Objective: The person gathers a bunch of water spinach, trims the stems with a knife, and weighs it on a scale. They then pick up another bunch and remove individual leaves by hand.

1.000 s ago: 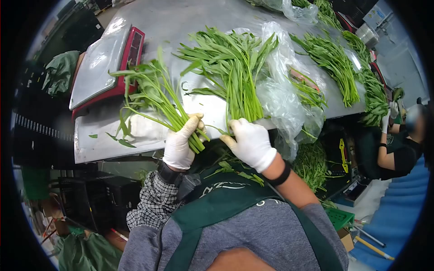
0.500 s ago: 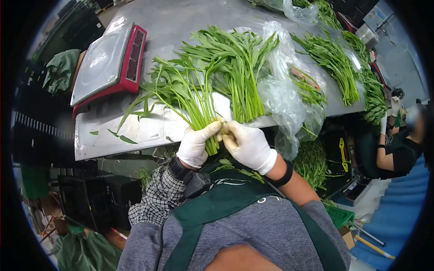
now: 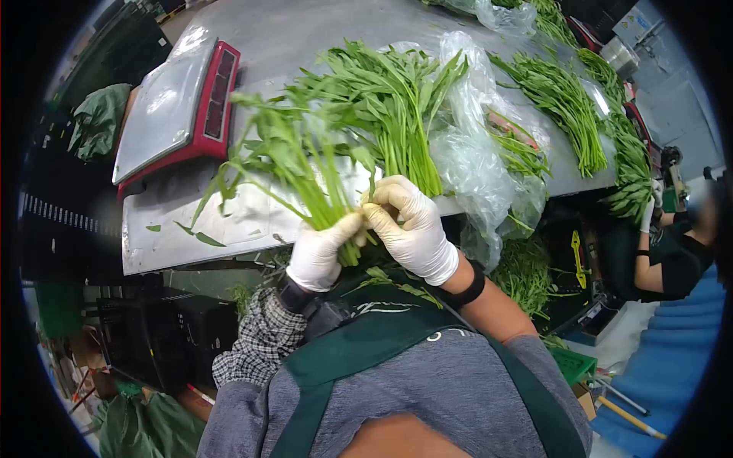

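Note:
My gloved left hand [image 3: 319,253] is wrapped round the lower stems of a bunch of water spinach [image 3: 309,179], its leafy tops blurred and fanned over the table edge. Right beside it, my gloved right hand [image 3: 408,229] pinches a single leafy stem [image 3: 372,179] between thumb and fingers; its lower end is hidden by the gloves. A larger bundle of water spinach [image 3: 408,130] lies on the table just beyond my hands. Some loose leaves [image 3: 393,282] rest on my dark green apron [image 3: 359,336].
A red scale [image 3: 175,114] stands on the metal table [image 3: 282,34] at left. Clear plastic bags [image 3: 473,153] and more greens [image 3: 561,114] lie to the right. Below are loose greens [image 3: 527,278] and a green crate [image 3: 573,365]. A gloved co-worker [image 3: 672,252] is at far right.
The bunch in my left hand has shifted slightly left and its tops are swaying. My right hand has turned upward, and a stem now stands up from its fingers.

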A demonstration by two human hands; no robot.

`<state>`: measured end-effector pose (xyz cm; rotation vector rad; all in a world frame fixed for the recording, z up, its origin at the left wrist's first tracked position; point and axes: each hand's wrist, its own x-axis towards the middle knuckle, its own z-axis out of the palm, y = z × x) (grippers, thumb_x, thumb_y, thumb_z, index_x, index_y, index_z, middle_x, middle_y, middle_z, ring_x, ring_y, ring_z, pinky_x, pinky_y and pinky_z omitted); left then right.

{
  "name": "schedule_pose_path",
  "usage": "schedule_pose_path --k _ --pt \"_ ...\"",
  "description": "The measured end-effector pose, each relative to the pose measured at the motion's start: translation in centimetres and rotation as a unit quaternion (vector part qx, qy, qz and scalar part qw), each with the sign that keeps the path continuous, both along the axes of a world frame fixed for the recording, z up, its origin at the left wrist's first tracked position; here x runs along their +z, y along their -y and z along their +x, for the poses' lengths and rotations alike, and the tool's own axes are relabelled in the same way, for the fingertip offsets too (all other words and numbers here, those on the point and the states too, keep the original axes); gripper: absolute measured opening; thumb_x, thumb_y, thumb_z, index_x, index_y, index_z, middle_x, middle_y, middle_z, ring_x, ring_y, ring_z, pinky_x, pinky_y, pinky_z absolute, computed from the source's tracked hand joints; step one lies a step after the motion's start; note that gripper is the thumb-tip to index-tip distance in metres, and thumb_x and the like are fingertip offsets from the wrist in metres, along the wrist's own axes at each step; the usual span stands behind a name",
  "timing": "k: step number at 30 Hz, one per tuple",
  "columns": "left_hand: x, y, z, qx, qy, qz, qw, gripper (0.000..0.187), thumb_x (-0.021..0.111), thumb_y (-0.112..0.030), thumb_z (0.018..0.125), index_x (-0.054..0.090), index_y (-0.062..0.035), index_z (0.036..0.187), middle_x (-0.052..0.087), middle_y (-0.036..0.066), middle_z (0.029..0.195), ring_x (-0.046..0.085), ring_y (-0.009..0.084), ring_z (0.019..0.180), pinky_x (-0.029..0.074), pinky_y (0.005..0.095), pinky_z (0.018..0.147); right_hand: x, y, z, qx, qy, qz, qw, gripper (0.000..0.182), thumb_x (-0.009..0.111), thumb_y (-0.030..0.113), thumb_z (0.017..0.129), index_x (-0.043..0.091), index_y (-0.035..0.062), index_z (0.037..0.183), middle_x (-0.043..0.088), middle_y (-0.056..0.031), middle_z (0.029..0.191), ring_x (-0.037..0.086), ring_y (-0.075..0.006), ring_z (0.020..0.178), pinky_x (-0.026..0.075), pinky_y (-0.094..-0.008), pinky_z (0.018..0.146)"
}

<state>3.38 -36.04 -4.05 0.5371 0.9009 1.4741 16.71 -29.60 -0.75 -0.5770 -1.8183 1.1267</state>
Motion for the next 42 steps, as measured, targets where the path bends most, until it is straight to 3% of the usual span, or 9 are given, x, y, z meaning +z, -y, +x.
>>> schedule_pose_path --k 5,13,18,21,23,28,35,39,42 --pt "0.5 -0.6 -0.8 0.096 0.077 0.025 0.992 0.019 0.059 -0.019 0.085 0.055 -0.0027 0.095 0.055 0.004 0.080 0.051 0.0131 0.062 0.042 0.0251 0.054 0.3 0.9 3.3 0.072 0.112 0.062 0.989 0.006 0.060 0.000 0.075 0.054 0.0007 0.077 0.056 -0.0129 0.090 0.057 -0.0264 0.075 0.046 -0.0300 0.068" --pt "0.3 -1.0 -3.1 0.093 0.088 0.070 0.989 0.018 0.059 -0.013 0.084 0.057 0.0015 0.095 0.058 0.009 0.083 0.054 0.0141 0.066 0.045 0.0245 0.061 -0.8 1.0 2.5 -0.041 0.250 0.239 0.938 0.010 0.062 0.009 0.071 0.054 0.0035 0.073 0.058 -0.0147 0.102 0.060 -0.0267 0.067 0.048 -0.0346 0.059" --pt "0.6 0.2 -2.5 0.093 0.065 0.052 0.992 0.016 0.056 -0.013 0.087 0.053 -0.0020 0.098 0.055 0.007 0.087 0.053 0.0129 0.074 0.045 0.0225 0.061 -3.0 0.1 1.9 -0.029 0.361 0.314 0.878 0.003 0.055 0.007 0.067 0.052 0.0057 0.068 0.050 -0.0104 0.072 0.056 -0.0263 0.063 0.046 -0.0343 0.058" --pt "-0.5 0.5 -3.3 0.071 0.084 0.052 0.993 0.016 0.056 -0.014 0.087 0.053 -0.0018 0.097 0.055 0.007 0.088 0.052 0.0134 0.075 0.044 0.0233 0.063 -2.2 1.0 7.8 0.026 0.482 0.188 0.856 0.005 0.053 0.009 0.073 0.053 0.0044 0.071 0.051 -0.0128 0.072 0.058 -0.0301 0.065 0.049 -0.0383 0.060" --pt "-0.9 0.0 -2.8 0.082 0.108 0.059 0.989 0.018 0.058 -0.014 0.085 0.057 -0.0015 0.098 0.061 0.009 0.084 0.055 0.0138 0.067 0.046 0.0245 0.060 -0.9 1.1 11.8 0.071 0.658 0.090 0.744 0.014 0.055 0.018 0.077 0.058 0.0048 0.080 0.056 -0.0137 0.080 0.060 -0.0304 0.071 0.049 -0.0380 0.063" --pt "-0.3 -1.6 -1.3 0.066 0.051 0.058 0.995 0.019 0.058 -0.014 0.086 0.056 -0.0010 0.099 0.059 0.007 0.081 0.054 0.0141 0.067 0.046 0.0249 0.061 0.5 0.3 9.9 -0.070 0.358 0.114 0.924 0.018 0.061 0.017 0.077 0.057 0.0053 0.090 0.056 -0.0139 0.085 0.058 -0.0326 0.074 0.048 -0.0376 0.065" --pt "-1.0 0.1 -2.4 0.075 0.059 0.028 0.995 0.017 0.057 -0.017 0.087 0.056 -0.0049 0.098 0.057 0.004 0.080 0.053 0.0137 0.066 0.045 0.0252 0.059 -1.7 -4.7 6.5 -0.212 0.336 0.176 0.901 0.013 0.058 0.014 0.077 0.058 0.0044 0.087 0.055 -0.0141 0.080 0.056 -0.0325 0.069 0.047 -0.0376 0.063" --pt "-1.6 0.2 -1.7 0.061 0.118 0.023 0.991 0.021 0.059 -0.017 0.084 0.057 -0.0020 0.099 0.060 0.006 0.080 0.055 0.0129 0.065 0.046 0.0237 0.057 0.6 -4.3 7.0 -0.161 0.058 -0.179 0.969 0.011 0.060 0.007 0.081 0.058 0.0014 0.090 0.053 0.0009 0.067 0.045 -0.0044 0.057 0.040 -0.0201 0.053" --pt "-0.5 -0.4 -0.5 0.014 0.074 0.035 0.997 0.024 0.058 -0.019 0.086 0.056 -0.0034 0.103 0.059 0.004 0.081 0.055 0.0140 0.068 0.046 0.0257 0.059 0.6 -2.4 5.4 -0.155 0.104 -0.078 0.979 0.010 0.059 0.008 0.082 0.058 0.0014 0.089 0.052 0.0017 0.067 0.044 -0.0038 0.058 0.039 -0.0199 0.052"
